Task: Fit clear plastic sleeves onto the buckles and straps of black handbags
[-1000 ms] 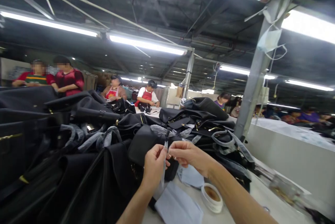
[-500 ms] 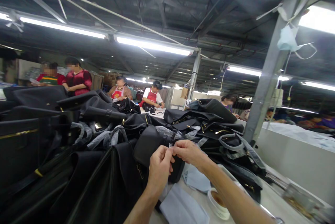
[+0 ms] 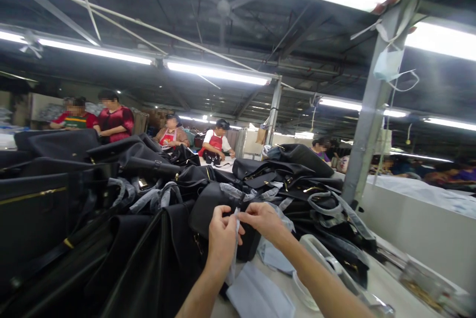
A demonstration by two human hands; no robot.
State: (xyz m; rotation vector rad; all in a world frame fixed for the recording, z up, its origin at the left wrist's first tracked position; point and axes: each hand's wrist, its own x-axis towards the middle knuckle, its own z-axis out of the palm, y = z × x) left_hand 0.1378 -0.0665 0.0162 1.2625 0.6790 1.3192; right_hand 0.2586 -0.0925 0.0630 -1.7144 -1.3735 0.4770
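In front of a black bag [image 3: 207, 205], my left hand [image 3: 221, 241] and my right hand [image 3: 265, 220] meet at a narrow, pale, see-through strip [image 3: 232, 266]. It looks like plastic film, and it hangs down along the inner side of my left hand. My right thumb and forefinger pinch its upper end. The left fingers are curled around the strip, partly hidden behind it. Below my hands a light blue-grey cloth piece [image 3: 260, 294] lies on the pale tabletop [image 3: 277, 271]. A similar piece [image 3: 275, 256] is half covered by my right forearm.
Black bags [image 3: 141, 253] are heaped to the left and ahead, some handles [image 3: 160, 196] wrapped in clear film. By my right forearm are a white tub [image 3: 303, 289] and a tape dispenser-like object [image 3: 327, 258]. A metal post [image 3: 366, 130] rises at right; several co-workers [image 3: 217, 142] sit or stand beyond.
My hands have parted slightly, and more of the pale strip shows between them. The view has shifted a little; my right forearm now covers more of the white tub.
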